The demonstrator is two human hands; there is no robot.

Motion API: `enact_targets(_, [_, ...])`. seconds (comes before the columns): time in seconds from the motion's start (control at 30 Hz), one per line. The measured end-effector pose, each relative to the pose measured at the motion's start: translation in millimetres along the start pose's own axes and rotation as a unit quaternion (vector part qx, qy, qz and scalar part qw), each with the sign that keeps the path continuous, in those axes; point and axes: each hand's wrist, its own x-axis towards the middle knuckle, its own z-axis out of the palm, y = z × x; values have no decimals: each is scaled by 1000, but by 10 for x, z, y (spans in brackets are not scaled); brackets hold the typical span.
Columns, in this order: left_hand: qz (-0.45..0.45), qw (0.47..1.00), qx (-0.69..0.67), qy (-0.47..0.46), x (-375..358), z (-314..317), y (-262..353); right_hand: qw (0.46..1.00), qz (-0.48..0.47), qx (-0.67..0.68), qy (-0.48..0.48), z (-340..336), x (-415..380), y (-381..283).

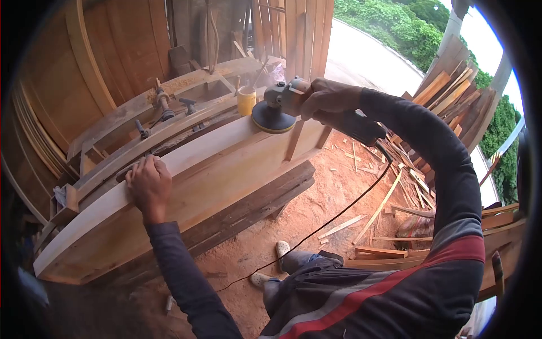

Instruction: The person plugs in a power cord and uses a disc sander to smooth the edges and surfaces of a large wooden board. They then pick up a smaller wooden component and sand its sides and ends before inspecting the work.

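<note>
A long pale wooden panel (226,169) with a raised frame stands tilted across the workbench. My left hand (149,183) rests over its upper edge, fingers bent round the wood. Farther along that edge, my right hand (330,97) grips an angle grinder (293,95) by its body. The round black pad (272,117) of the tool lies against the top edge of the panel. From the grinder's rear end a black cord (344,206) runs down to the floor.
Behind the panel, the wooden bench (152,93) carries clamps (164,104) and a yellow container (246,100). Offcuts (451,85) are piled at the right. Sawdust and scraps cover the floor (254,243). Large boards (51,113) lean at the left.
</note>
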Motion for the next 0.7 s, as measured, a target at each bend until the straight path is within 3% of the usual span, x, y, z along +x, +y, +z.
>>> enact_targets(0.13, [5, 1000, -3, 5, 12, 6, 0, 993, 98, -21, 61, -287, -242, 439])
enact_targets(0.23, [17, 1000, -4, 11, 22, 12, -13, 992, 77, -25, 100, -507, -204, 952])
enact_targets(0.43, [22, 1000, -13, 16, 12, 51, -51, 986, 109, 57, 114, -774, -349, 1286])
enact_targets(0.7, [9, 1000, -17, -18, 4, 62, -145, 986, 106, -4, 127, -1096, -113, 1854])
